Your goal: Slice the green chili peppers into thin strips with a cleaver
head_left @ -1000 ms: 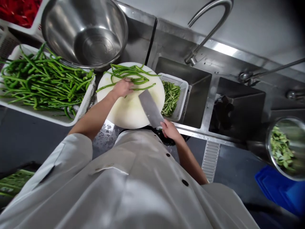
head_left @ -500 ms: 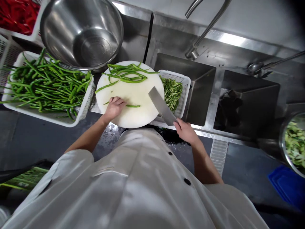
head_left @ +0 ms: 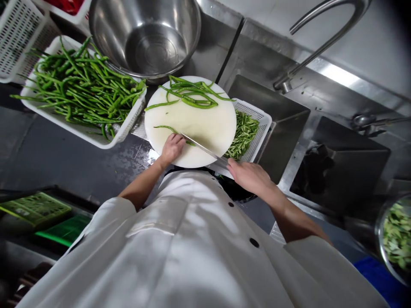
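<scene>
My left hand (head_left: 173,148) is closed over a long green chili pepper (head_left: 165,127) on the round white cutting board (head_left: 192,122); the pepper's thin end shows to the left and a short piece to the right. In my right hand (head_left: 248,173) is a cleaver (head_left: 207,150), gripped by its handle, its blade edge-down across the pepper beside my left fingertips. Several whole green chili peppers (head_left: 195,95) lie loose at the far side of the board. Right of the board, a white basket (head_left: 265,122) holds cut green chili pieces (head_left: 244,134).
A white basket (head_left: 120,134) heaped with whole green peppers stands to the left. Behind it is a large steel bowl (head_left: 154,47). Sink basins (head_left: 279,137) with a curved faucet (head_left: 324,47) lie to the right. A pot of cut greens (head_left: 396,235) sits at far right.
The cleaver has swung from the board's right side down and left onto the pepper. My left hand stays on the pepper. The camera view has shifted and tilted.
</scene>
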Demonstrator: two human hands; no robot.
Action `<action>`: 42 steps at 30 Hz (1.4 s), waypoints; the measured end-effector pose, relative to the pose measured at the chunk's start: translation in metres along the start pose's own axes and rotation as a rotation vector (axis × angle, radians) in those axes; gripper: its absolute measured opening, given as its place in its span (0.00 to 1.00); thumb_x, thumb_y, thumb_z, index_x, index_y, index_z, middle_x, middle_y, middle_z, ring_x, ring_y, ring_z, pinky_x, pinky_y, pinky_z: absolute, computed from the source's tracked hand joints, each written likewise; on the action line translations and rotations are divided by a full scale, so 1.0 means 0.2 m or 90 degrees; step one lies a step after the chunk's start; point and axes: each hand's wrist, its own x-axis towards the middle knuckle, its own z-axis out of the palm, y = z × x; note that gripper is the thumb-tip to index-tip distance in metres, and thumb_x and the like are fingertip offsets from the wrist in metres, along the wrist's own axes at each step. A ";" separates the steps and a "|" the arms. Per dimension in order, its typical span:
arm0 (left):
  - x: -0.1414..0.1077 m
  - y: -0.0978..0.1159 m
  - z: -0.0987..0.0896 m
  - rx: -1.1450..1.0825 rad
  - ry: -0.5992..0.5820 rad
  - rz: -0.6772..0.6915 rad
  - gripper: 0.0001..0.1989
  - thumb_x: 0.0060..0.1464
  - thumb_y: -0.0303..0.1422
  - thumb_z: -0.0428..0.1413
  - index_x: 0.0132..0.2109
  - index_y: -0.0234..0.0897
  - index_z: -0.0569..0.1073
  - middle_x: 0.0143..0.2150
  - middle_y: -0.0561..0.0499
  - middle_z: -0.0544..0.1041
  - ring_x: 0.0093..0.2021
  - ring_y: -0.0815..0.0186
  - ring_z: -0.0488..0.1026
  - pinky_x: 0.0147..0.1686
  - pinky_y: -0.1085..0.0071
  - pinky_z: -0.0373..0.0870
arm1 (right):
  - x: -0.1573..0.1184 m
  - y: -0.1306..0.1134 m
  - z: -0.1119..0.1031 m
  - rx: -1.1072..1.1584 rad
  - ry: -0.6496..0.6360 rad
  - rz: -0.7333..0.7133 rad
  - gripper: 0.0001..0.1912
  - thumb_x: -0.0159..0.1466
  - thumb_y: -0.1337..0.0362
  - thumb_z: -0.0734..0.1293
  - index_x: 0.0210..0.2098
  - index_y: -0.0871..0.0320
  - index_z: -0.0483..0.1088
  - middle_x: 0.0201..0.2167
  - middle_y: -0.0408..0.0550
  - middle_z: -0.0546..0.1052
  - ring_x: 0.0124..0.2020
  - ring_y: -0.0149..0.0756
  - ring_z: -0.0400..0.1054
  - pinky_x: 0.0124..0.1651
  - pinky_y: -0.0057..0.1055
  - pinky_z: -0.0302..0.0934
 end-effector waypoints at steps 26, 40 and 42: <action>-0.03 0.01 0.01 -0.021 -0.016 -0.033 0.17 0.70 0.27 0.44 0.47 0.40 0.77 0.47 0.41 0.77 0.49 0.54 0.70 0.54 0.54 0.73 | 0.31 -0.28 0.00 0.124 0.028 -0.042 0.18 0.81 0.61 0.50 0.60 0.61 0.64 0.46 0.63 0.82 0.48 0.50 0.79 0.43 0.35 0.60; -0.01 -0.19 -0.12 0.033 0.056 -0.049 0.16 0.72 0.32 0.44 0.47 0.41 0.77 0.44 0.40 0.77 0.47 0.53 0.70 0.48 0.52 0.69 | 0.44 -0.41 -0.02 0.184 0.029 -0.017 0.18 0.80 0.59 0.51 0.60 0.59 0.64 0.47 0.63 0.82 0.48 0.52 0.78 0.46 0.37 0.63; 0.01 -0.28 -0.16 0.075 0.083 -0.076 0.15 0.72 0.33 0.46 0.48 0.41 0.78 0.47 0.41 0.77 0.49 0.52 0.69 0.48 0.52 0.68 | 0.41 -0.39 -0.03 0.178 0.025 -0.011 0.18 0.80 0.58 0.51 0.60 0.59 0.64 0.47 0.63 0.81 0.48 0.52 0.78 0.45 0.36 0.62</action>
